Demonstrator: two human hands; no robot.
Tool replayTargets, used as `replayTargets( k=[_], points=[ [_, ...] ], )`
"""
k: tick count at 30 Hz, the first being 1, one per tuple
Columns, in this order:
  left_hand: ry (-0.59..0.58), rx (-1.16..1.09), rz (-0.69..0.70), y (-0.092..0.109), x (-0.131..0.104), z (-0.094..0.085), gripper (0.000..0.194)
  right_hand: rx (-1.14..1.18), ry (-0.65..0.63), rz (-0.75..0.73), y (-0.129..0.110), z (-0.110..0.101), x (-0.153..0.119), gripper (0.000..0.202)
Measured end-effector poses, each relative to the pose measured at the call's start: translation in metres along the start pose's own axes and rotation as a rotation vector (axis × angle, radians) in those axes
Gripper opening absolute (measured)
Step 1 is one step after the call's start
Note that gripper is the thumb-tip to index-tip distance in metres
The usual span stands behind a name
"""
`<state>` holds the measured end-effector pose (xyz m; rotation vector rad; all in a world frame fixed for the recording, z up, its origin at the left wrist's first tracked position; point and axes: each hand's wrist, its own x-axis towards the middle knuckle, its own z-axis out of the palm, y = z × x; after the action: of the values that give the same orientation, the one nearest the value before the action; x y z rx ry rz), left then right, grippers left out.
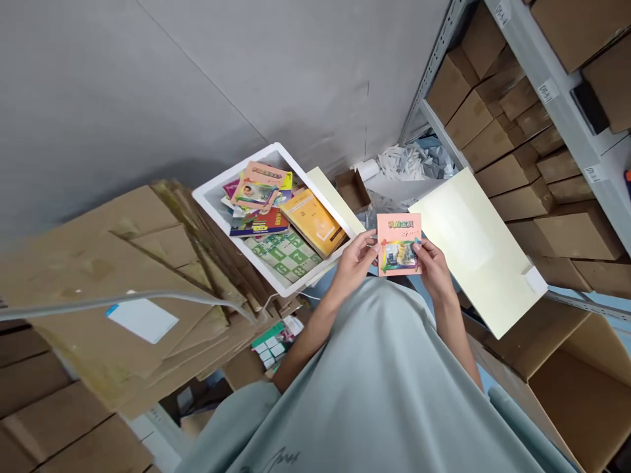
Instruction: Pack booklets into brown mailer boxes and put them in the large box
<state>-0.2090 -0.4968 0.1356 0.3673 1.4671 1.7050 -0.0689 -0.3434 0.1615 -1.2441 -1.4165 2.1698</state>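
Both of my hands hold a small pink booklet with a rainbow-framed picture point(399, 244) in front of my body. My left hand point(355, 258) grips its left edge between thumb and fingers. At its right edge, the thumb of my right hand point(432, 264) lies on the cover. To the left, a white bin point(203, 190) holds several books, among them a similar pink booklet point(259, 185), a yellow-orange book point(313, 220), a red and blue book point(261, 222) and a green checkered one point(286, 256).
Flattened cardboard point(98, 263) is stacked at the left. A pale yellow board point(473, 249) stands at the right, near an open cardboard box point(582, 387). Shelves with cartons point(513, 167) line the right side. Crumpled white material point(407, 161) lies by the wall.
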Motion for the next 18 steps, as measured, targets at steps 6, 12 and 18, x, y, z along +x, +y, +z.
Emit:
replayTargets(
  k=[6,12,18],
  points=[
    [0.122,0.015,0.060,-0.007,0.015,0.076,0.055,0.000,-0.114,-0.034,-0.019,-0.067,0.013,0.049],
    [0.155,-0.003,0.100,-0.018,0.035,0.162,0.050,-0.010,-0.162,-0.062,-0.040,-0.152,0.016,0.045],
    [0.047,0.063,-0.006,-0.026,0.059,0.230,0.052,0.063,-0.114,-0.076,-0.057,-0.232,0.020,0.045]
  ],
)
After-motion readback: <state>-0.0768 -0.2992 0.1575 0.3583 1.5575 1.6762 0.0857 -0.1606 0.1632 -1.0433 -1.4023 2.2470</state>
